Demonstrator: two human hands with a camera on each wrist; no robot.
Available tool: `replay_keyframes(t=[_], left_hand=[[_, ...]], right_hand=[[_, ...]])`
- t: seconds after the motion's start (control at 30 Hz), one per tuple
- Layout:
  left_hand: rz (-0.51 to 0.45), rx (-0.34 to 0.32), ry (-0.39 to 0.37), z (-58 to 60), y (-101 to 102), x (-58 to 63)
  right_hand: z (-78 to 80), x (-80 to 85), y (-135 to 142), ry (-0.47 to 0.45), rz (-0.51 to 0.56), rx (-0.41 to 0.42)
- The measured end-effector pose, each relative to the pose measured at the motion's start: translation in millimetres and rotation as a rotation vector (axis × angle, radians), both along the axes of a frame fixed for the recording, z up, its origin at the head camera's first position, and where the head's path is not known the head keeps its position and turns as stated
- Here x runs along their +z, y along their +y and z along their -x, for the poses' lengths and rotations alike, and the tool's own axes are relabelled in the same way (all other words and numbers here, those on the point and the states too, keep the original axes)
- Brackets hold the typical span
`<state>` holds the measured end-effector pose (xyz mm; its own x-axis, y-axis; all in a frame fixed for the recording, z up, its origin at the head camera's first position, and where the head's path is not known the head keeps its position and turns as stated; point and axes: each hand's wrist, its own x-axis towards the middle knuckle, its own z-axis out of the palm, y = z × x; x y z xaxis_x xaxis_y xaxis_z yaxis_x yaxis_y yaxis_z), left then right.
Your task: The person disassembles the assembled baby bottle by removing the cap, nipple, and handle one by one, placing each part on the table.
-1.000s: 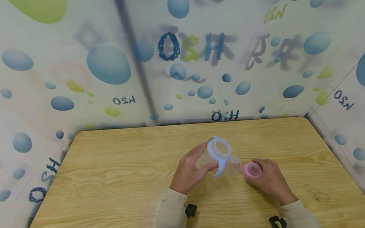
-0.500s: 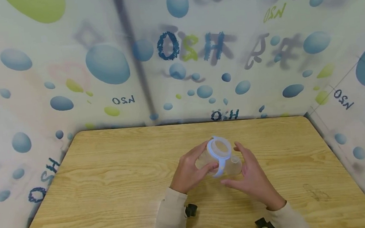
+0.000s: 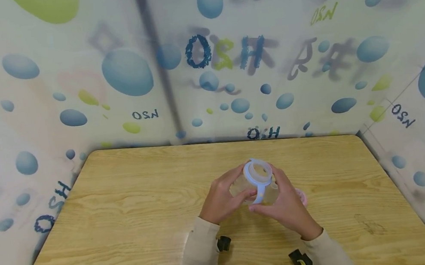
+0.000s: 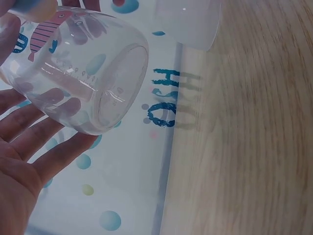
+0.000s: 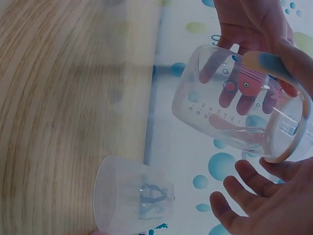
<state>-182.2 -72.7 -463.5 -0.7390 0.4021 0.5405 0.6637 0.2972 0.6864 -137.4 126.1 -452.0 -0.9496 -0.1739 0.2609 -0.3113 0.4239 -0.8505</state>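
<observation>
My left hand [image 3: 221, 196] grips a clear baby bottle [image 5: 230, 103] printed with a pink striped fish and a measuring scale. Its thumb presses the blue handle [image 3: 259, 192] of the collar around the bottle's neck. The bottle is tilted above the table, its open mouth [image 3: 260, 171] upward. My right hand [image 3: 286, 202] is at the collar's other side, fingers spread and a fingertip against the ring in the right wrist view. Standing on the table below is a clear bottle cap [image 5: 129, 196]. A pink ring [image 3: 302, 196] sits beyond the right hand, mostly hidden by it.
The wooden table [image 3: 137, 227] reaches back to a wall [image 3: 177, 93] patterned with blue and green drops. Further walls rise at the left and right.
My right hand let go of the pink ring on the table, then moved left and up to the bottle's collar. The left hand keeps its grip on the bottle.
</observation>
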Motion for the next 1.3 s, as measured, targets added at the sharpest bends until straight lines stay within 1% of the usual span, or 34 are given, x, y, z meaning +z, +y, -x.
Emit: replay_keyframes(t=[0.13,0.3,0.5,0.6,0.77,0.97,1.13,1.3], left_hand=[[-0.003,-0.003,0.000,0.1,0,0.7],[-0.010,0.003,0.007,-0.3,1,0.6],[-0.004,0.029,0.005,-1.2,1,0.3],[0.007,0.038,0.006,-1.5,1,0.5],[0.028,0.049,0.009,-1.7,1,1.6],[0.035,0.051,0.014,-2.3,1,2.2],[0.030,0.064,0.028,-2.2,1,2.6],[0.023,0.063,-0.001,-2.8,2,3.2]], right_hand=[[1.9,0.0,1,0.029,-0.025,-0.010],[2.4,3.8,1,0.019,-0.040,-0.055],[1.1,15.3,3,0.026,-0.054,-0.100],[1.1,20.8,5,0.053,-0.061,-0.118],[2.4,26.6,14,0.100,-0.056,-0.144],[4.3,33.1,31,0.110,-0.064,-0.188],[7.7,32.3,44,0.123,-0.102,-0.243],[8.9,27.4,56,0.097,-0.116,-0.277]])
